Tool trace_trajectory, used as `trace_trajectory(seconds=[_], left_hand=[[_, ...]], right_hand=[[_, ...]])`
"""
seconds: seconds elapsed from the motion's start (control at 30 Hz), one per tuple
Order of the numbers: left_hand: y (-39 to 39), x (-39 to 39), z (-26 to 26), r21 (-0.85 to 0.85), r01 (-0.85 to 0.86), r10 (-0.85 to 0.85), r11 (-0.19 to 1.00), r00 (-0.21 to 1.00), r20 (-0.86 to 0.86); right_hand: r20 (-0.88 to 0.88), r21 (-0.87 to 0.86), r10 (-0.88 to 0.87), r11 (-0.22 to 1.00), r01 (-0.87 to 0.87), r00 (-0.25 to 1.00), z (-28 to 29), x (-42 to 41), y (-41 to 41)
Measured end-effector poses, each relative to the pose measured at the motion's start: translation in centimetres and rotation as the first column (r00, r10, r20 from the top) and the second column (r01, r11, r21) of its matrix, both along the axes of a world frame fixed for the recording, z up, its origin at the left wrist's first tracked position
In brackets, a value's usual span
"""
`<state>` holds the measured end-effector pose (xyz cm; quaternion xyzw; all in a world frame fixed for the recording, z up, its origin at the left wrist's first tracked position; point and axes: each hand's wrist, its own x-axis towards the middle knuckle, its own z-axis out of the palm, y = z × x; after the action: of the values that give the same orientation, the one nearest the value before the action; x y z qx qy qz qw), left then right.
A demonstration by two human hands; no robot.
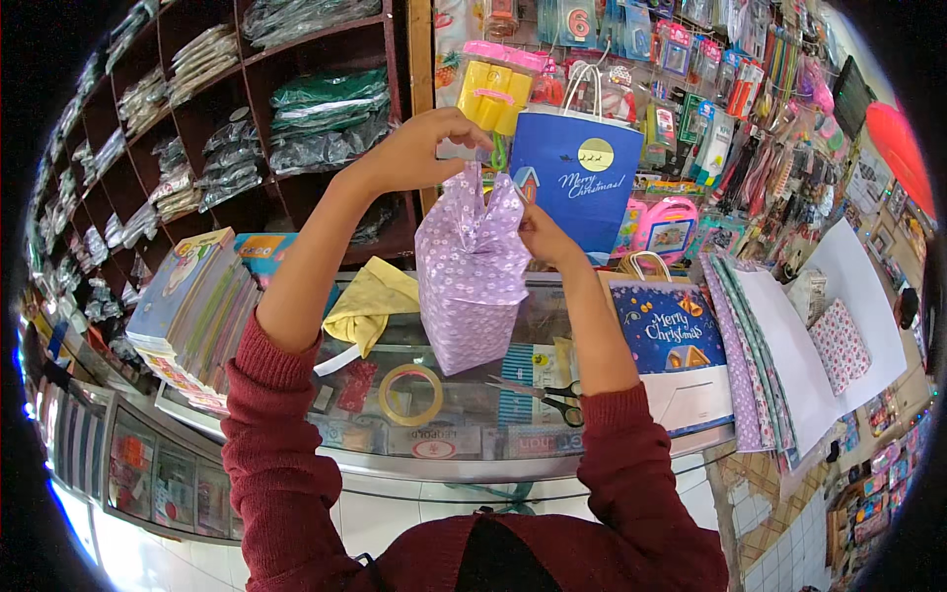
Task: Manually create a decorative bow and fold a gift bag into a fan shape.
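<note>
A package in purple floral wrapping paper (470, 281) stands upright on the glass counter, its top gathered into pointed folds. My left hand (436, 144) is over its top left, with thumb and fingers apart and the thumb next to a paper peak. Gripping the paper's upper right side is my right hand (544, 233); some of its fingertips are hidden behind the package. A roll of tape (410, 395) lies on the counter in front of the package. Scissors (551, 396) with black handles lie to the right, near my right forearm. Yellow folded material (373, 300) rests to the left.
The glass counter (473, 468) has a metal front edge. Stacked books (196, 311) stand at left. Blue Christmas gift bags (577, 177) (669, 325) and wrapping sheets (747, 355) are at right. Behind are shelves (314, 44) of bagged goods and a wall of hanging items.
</note>
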<state>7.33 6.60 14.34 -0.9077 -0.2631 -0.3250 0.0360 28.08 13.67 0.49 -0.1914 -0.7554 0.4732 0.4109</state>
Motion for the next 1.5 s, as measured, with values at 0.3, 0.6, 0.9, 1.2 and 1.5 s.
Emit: trace_trajectory(seconds=[0.3,0.6,0.9,1.2,1.5], left_hand=[[-2.6,1.8,0.2,-0.264,0.063,-0.097,0.962,0.989,-0.115],[-3.8,2.5,0.7,-0.191,-0.075,0.018,0.979,0.959,-0.282],[-3.1,2.2,0.2,-0.124,-0.041,-0.005,0.991,0.939,-0.344],[-4.0,2.5,-0.1,-0.089,0.004,-0.03,0.996,0.956,-0.292],[-6.3,2.2,-0.8,-0.044,-0.118,0.098,0.992,0.941,-0.324]], right_hand=[[0.046,-0.01,0.218,0.976,-0.217,0.975,3.6,1.7,1.3],[0.174,0.086,0.255,0.958,-0.272,0.951,5.3,1.6,0.7],[-0.153,0.139,-0.34,0.922,0.36,0.928,7.5,5.8,-4.9],[0.221,0.816,-0.604,0.545,0.194,0.766,2.2,0.6,-16.4],[0.288,0.811,-0.653,0.556,0.185,0.701,1.1,0.1,-17.5]])
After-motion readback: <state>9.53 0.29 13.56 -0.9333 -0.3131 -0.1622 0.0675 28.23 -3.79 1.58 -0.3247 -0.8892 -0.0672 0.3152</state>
